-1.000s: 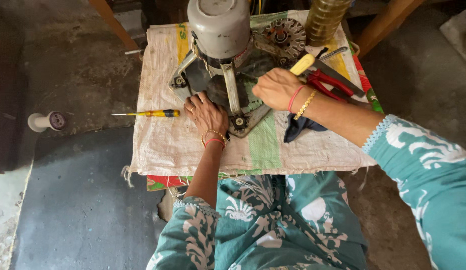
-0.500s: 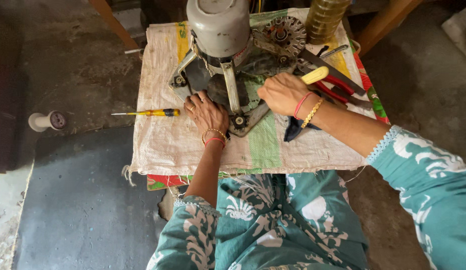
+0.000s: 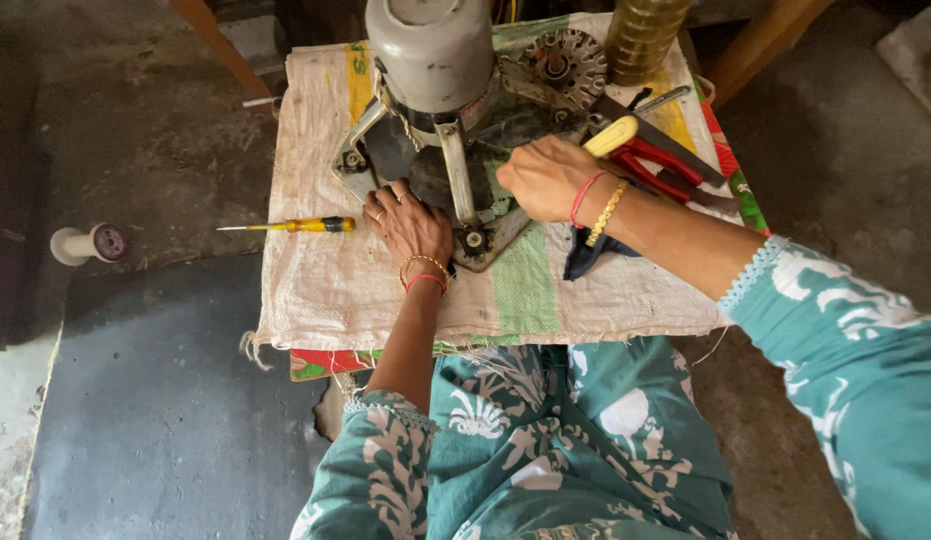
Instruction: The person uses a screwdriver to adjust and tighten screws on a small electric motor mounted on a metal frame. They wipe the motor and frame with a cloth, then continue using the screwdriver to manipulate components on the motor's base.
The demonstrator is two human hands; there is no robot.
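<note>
Where the patterned teal clothing fills the bottom of the view, both forearms reach up onto a low table covered with a woven sack cloth (image 3: 386, 290). The left hand (image 3: 411, 225) lies flat and open, palm down, on the base of a grey motor housing (image 3: 436, 70), its fingers spread against the dark metal bracket (image 3: 486, 235) that stands under the housing. The right hand (image 3: 546, 175) is closed around a yellow-handled tool (image 3: 611, 135) (the working end is hidden behind the hand), pressed against the right side of the same bracket. A dark blue cloth (image 3: 586, 255) lies just under the right wrist. To the left, apart from the hands, a yellow-handled screwdriver (image 3: 296, 225) rests on the sack cloth, pointing left. Red-handled pliers (image 3: 661, 170) lie just beyond the right hand. Farther back sits a round finned metal part (image 3: 566, 65), and beside it a bottle of yellowish liquid (image 3: 646, 35). On the floor at far left lies a white spool (image 3: 86, 243).
</note>
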